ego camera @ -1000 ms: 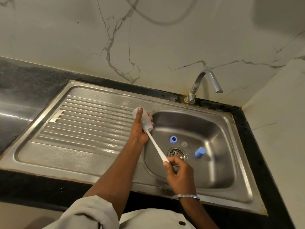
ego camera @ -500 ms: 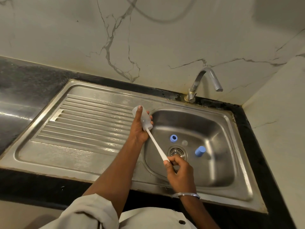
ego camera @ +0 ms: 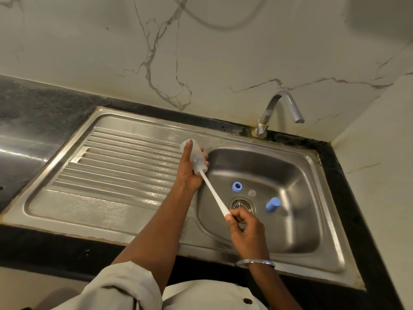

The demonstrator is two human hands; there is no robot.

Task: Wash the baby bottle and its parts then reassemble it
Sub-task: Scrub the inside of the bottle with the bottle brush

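From the head camera I see my left hand [ego camera: 190, 173] wrapped around the clear baby bottle [ego camera: 194, 158], fingers [ego camera: 204, 156] grasping its body, holding it tilted over the sink's [ego camera: 317, 198] left rim beside the ribbed drainboard [ego camera: 116, 166]. My right hand [ego camera: 247, 227] has its fingers clenched on the lower end of the white brush handle [ego camera: 214, 194], which runs up into the bottle's mouth. Down in the basin lie a blue ring [ego camera: 237, 187], a small clear nipple piece [ego camera: 251, 193] just beside it, and a blue cap [ego camera: 273, 204] right of the drain [ego camera: 242, 204]. The tap [ego camera: 277, 110] stands at the back edge, on the dark desk [ego camera: 33, 113].
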